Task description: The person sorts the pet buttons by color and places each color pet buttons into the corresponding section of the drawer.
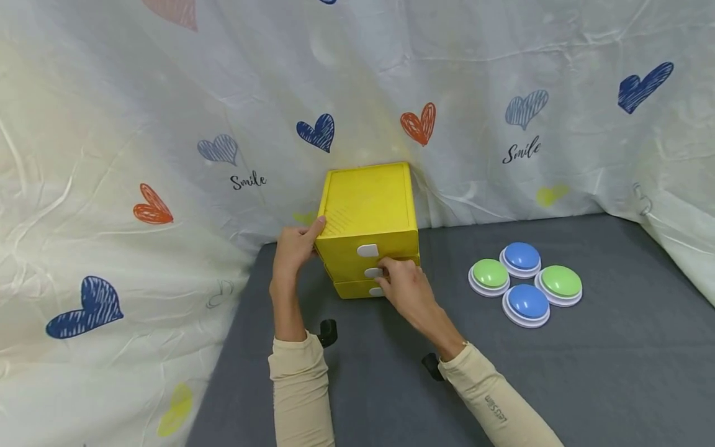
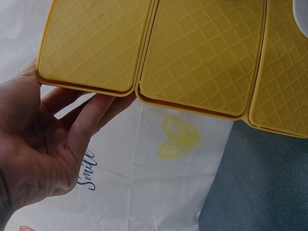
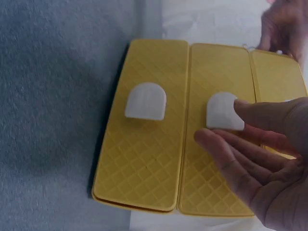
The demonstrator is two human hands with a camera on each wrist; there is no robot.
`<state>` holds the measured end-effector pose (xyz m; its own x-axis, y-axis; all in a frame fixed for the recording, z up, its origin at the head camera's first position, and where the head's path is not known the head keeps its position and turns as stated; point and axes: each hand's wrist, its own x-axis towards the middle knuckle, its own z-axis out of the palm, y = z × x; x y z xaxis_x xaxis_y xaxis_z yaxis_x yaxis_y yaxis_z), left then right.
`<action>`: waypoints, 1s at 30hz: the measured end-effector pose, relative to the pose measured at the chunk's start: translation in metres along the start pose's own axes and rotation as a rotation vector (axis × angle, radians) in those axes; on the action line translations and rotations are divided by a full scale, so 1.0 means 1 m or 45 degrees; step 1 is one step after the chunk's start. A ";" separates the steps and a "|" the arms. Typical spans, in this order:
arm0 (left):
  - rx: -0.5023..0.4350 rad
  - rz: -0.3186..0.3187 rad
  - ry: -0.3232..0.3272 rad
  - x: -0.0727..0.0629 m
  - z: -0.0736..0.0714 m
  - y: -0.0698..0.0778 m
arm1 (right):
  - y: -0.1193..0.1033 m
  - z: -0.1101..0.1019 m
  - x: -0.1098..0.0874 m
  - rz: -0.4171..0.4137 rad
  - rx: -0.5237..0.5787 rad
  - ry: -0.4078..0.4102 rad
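One handle (image 1: 372, 272) partly behind right hand (image 1: 409, 290).

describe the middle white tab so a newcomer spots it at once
On the dark grey tabletop stands a yellow three-drawer box. Its front carries three white tabs, one above another. Pick the middle tab: unlike its neighbours, it has the right hand's thumb and fingers at its edges.

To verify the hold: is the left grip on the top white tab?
No: the left grip is at the left edge of the yellow drawer box, apart from the top white tab.
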<state>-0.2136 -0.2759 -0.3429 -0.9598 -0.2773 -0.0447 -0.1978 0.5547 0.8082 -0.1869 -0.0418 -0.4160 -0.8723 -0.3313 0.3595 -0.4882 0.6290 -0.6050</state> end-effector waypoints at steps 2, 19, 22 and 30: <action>-0.010 0.003 -0.009 0.000 0.000 0.000 | -0.001 0.001 0.000 0.000 0.003 -0.028; 0.003 -0.046 0.001 -0.001 -0.001 0.001 | -0.020 -0.020 -0.011 -0.066 -0.041 -0.227; 0.014 -0.047 0.001 -0.001 -0.001 0.001 | -0.024 -0.026 -0.017 -0.075 -0.094 -0.285; 0.020 -0.049 0.008 -0.002 -0.001 0.003 | -0.038 -0.043 -0.028 -0.060 -0.157 -0.488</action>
<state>-0.2121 -0.2743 -0.3404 -0.9502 -0.3032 -0.0720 -0.2378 0.5558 0.7966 -0.1431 -0.0265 -0.3723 -0.8066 -0.5857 0.0797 -0.5417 0.6785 -0.4961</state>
